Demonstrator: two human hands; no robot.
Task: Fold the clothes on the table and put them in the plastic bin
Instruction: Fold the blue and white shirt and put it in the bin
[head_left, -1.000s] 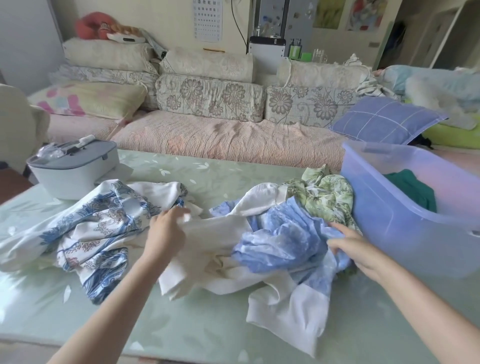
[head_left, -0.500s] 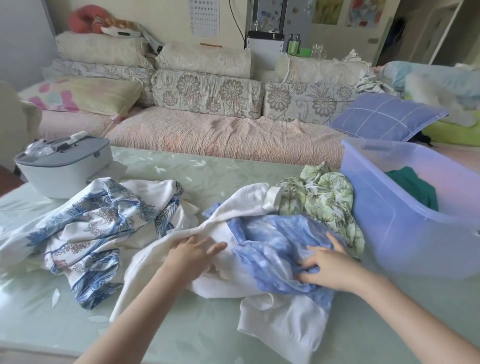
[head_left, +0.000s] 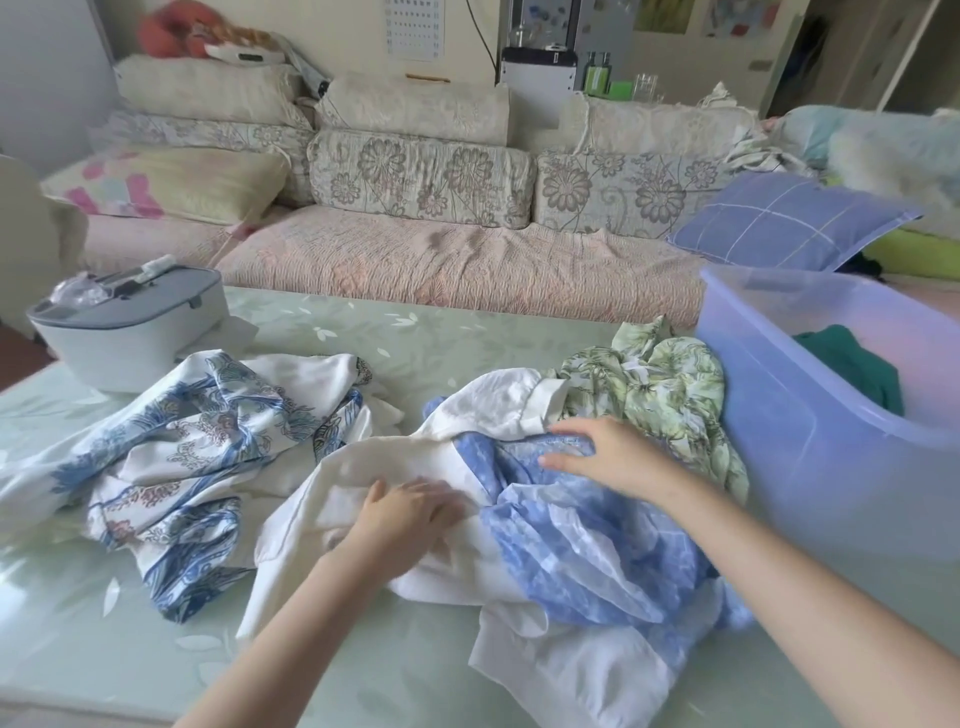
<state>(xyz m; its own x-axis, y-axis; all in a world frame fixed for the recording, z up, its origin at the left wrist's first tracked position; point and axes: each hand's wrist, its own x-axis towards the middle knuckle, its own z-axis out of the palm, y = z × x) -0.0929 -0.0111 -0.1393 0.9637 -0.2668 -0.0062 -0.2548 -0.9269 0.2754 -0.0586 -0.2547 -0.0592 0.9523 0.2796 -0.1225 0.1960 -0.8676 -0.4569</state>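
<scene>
at the near edge of the table (head_left: 415, 343), centre: one white-and-blue garment (head_left: 571, 551), crumpled and unfolded.
left hand (head_left: 408, 512): laid flat on the white part, fingers straight and together, pressing, gripping nothing.
right hand (head_left: 605, 452): fingers spread and nearly straight over the blue part, touching the cloth, not closed on it; somewhat blurred.
step in hand, by judgement: spreading this garment out before the first fold; no fold made in it yet.
next move calls for: finding its edges or shoulders, drawing them apart until it lies flat, and keeping it free of its neighbours.
toward the right edge: green floral garment (head_left: 660, 384), bunched, touching the first and lying against the plastic bin (head_left: 831, 441). the bin stands at the right edge with one dark green garment (head_left: 852, 364) inside.
toward the left edge: blue-patterned white garment (head_left: 208, 441), a loose heap just beside the first.
far left corner: white box with grey lid (head_left: 130, 332).
surface: pale green, leaf-printed, glossy.
room: floral sofa (head_left: 441, 260) beyond the far edge, blue checked cushion (head_left: 779, 218) on it.
</scene>
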